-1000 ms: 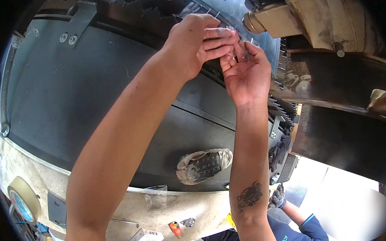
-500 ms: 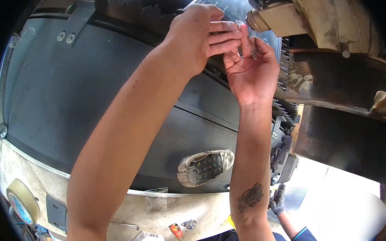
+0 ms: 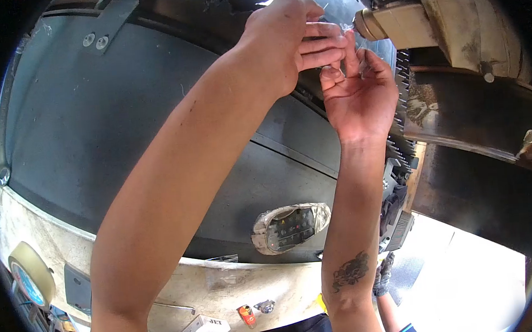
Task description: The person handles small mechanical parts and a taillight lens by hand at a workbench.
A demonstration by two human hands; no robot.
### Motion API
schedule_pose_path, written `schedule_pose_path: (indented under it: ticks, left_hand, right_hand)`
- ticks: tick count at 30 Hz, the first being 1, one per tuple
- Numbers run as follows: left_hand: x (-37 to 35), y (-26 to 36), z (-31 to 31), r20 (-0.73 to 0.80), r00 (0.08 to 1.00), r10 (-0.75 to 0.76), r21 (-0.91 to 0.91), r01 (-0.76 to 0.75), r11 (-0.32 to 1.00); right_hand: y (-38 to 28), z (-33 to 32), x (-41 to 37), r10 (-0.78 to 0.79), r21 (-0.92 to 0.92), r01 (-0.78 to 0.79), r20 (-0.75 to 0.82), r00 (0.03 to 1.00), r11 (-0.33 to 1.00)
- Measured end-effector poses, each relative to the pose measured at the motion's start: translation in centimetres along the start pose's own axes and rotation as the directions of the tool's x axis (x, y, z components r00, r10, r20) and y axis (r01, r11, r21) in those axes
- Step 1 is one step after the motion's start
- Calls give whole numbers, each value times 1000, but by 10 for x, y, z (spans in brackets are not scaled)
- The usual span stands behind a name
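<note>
My left hand [image 3: 301,41] reaches in at the top, its back towards me, with fingers pointing right at the fingertips of my other hand. My right hand [image 3: 362,98] is palm up below it, its index finger raised and the others curled. Thin translucent wisps [image 3: 366,67] show among the right fingers, and a small whitish bit lies at the touching fingertips; its kind cannot be made out. Both hands are over a dark metal panel [image 3: 102,132], left of a row of metal pins [image 3: 403,101] and a tape-wrapped machine part [image 3: 391,21].
A plastic-wrapped keypad controller [image 3: 290,229] lies on the panel. Along the pale front ledge [image 3: 164,282] are a tape roll [image 3: 31,275], a JET box [image 3: 204,331], an orange lighter [image 3: 247,316] and a clear bag [image 3: 222,273]. Another person's gloved hand [image 3: 383,275] is at lower right.
The view has shifted a little, so the panel and ledge items sit slightly to the right. Both hands keep nearly the same pose, fingertips together. The other person's arm has moved lower.
</note>
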State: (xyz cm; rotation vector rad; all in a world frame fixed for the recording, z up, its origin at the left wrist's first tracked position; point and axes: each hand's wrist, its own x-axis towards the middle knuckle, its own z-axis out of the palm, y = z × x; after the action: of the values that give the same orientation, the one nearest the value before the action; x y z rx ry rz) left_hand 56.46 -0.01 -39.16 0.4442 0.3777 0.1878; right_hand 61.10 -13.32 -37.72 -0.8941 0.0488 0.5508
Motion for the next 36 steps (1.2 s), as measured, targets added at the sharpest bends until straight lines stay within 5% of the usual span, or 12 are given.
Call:
schedule_pose_path:
  ticks: [9,11,24,26,27,29,36]
  left_hand:
    - [-10,10,12,-96,994,-52,-2,52,999]
    - [-11,18,17,-136,968,-210,-51,205,978]
    - [-12,17,9,-135,955,-263,-11,264,965]
    - [-17,5,-7,258,956,139,-7,-142,990]
    - [-18,11,-1,258,956,139,-6,-142,990]
    - [-20,27,19,-107,966,-235,-76,227,971]
    - [-15,28,13,-228,964,-136,5,141,990]
  right_hand:
    - [-2,-4,1,13,20,-14,28,1000,1000]
    - [-2,-3,1,-8,-8,8,3,1000,1000]
    - [0,-1,-2,-13,77,9,50,999,997]
    - [0,4,-7,-39,93,35,38,999,995]
    - [0,3,-7,-39,93,35,39,998,995]
    - [0,1,-7,-48,132,36,88,995,991]
    - [0,1,-7,-34,203,10,117,993,979]
